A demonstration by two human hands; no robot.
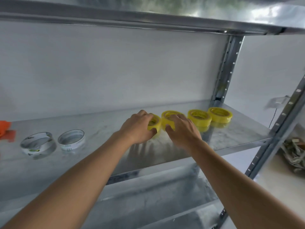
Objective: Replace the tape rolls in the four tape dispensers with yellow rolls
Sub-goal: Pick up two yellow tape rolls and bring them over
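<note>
Four yellow rolls (198,117) lined up toward shelf (231,139) back right corner. Left hand (137,128) fingers clamped on leftmost roll (154,123), tilted up. Right hand (181,129) draped over second roll (170,115), fingers spread, grip not confirmed. Risk, tbh: both lifted at once, one gets fumbled, rolls off front edge.

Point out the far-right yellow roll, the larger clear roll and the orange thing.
far-right yellow roll (220,115): head view, top face.
larger clear roll (38,145): head view, front wall.
orange thing (5,130): head view, body at left edge.

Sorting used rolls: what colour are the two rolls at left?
Clear two rolls with white cores, head view.
</note>
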